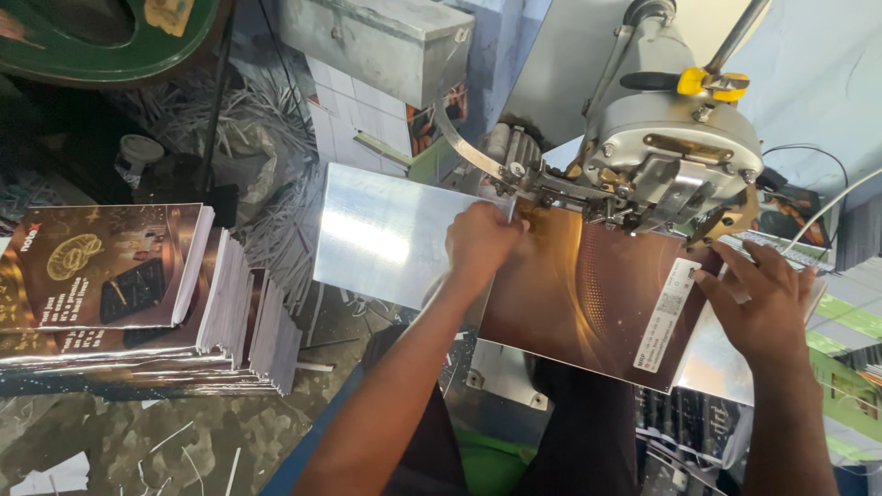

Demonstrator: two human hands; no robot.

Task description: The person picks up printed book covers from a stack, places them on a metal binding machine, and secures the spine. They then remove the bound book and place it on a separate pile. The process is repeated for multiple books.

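A glossy brown booklet [588,294] lies on the shiny metal plate [386,234] of a grey stitching machine [675,152]. My left hand [480,243] presses on the booklet's upper left edge, close under the machine's head, with fingers curled on the sheet. My right hand [763,298] rests on the booklet's right edge beside a white label strip [669,312], fingers spread and flat on the paper. The machine head hangs over the booklet's top edge.
A tall, slanting stack of the same brown booklets [138,303] stands at the left. A grey metal box [386,41] sits behind the plate. Paper strips litter the floor [184,441]. More printed sheets [845,367] lie at the right, and wires run behind the machine.
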